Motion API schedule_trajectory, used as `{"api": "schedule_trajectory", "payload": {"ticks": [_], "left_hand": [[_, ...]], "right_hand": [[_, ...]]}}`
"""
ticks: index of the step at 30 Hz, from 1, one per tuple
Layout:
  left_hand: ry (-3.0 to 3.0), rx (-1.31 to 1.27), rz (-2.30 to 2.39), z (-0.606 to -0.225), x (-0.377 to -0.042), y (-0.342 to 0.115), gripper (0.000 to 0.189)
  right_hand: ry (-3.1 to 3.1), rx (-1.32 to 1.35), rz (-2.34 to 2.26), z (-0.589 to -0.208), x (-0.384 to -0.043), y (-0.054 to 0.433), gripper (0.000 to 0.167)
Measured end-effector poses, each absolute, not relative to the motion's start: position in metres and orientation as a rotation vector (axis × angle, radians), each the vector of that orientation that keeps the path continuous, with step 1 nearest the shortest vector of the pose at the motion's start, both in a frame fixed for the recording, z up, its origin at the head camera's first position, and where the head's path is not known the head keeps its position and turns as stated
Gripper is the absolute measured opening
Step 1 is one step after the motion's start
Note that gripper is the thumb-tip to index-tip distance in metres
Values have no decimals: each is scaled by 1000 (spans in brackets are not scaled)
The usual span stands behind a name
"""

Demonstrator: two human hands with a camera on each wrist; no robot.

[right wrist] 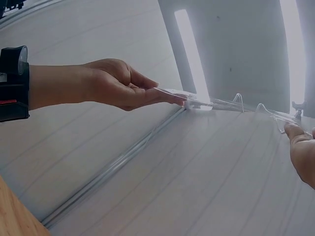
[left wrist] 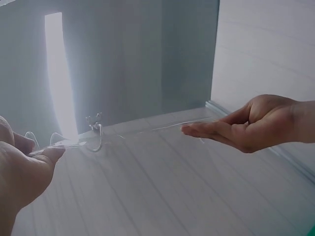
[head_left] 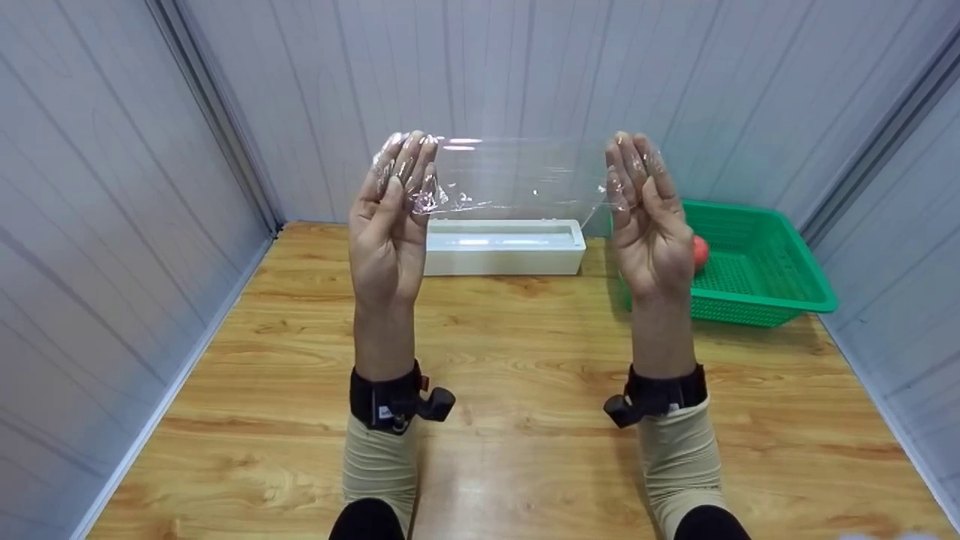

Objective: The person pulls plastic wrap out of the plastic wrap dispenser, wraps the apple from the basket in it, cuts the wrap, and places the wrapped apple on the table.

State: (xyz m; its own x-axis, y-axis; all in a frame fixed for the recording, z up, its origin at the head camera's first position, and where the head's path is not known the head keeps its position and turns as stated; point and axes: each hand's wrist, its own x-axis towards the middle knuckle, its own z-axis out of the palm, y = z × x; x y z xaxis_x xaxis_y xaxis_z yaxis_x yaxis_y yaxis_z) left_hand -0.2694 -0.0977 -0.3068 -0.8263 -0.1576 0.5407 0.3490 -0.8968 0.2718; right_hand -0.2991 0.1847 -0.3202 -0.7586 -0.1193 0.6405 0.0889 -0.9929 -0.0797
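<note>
A clear sheet of cling film [head_left: 517,172] is stretched between my two raised hands, above the table and in front of the back wall. My left hand [head_left: 390,232] pinches its left end, thumb against the long fingers, palm up. At the other end my right hand [head_left: 652,232] pinches it the same way. Wrinkles bunch up by the left fingertips. From the left wrist view, the film shows nearly edge-on as a thin line running to the right hand [left wrist: 256,123]. In the right wrist view, film [right wrist: 226,104] spans from the left hand [right wrist: 118,83].
Behind the film, a long white box [head_left: 502,261] with a recessed top stands against the back wall. A green plastic basket [head_left: 761,309] holding a red round thing [head_left: 700,253] is at the right, partly behind my right hand. Panelled walls [head_left: 97,247] enclose the wooden table [head_left: 517,360].
</note>
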Motion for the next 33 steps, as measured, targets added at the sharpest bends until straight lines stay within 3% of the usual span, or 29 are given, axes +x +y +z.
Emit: {"api": "schedule_trajectory", "payload": {"ticks": [13, 26, 33], "left_hand": [[-874, -721, -2591, -304, -257, -102, 47], [-1896, -645, -1817, -312, -224, -143, 40], [-2227, -581, -1495, -311, -203, -154, 64]], "right_hand": [[299, -1060, -2783, -319, -288, 202, 44], [1019, -1026, -2621, -325, -268, 226, 42], [1222, -1043, -2498, -329, -261, 239, 39]]}}
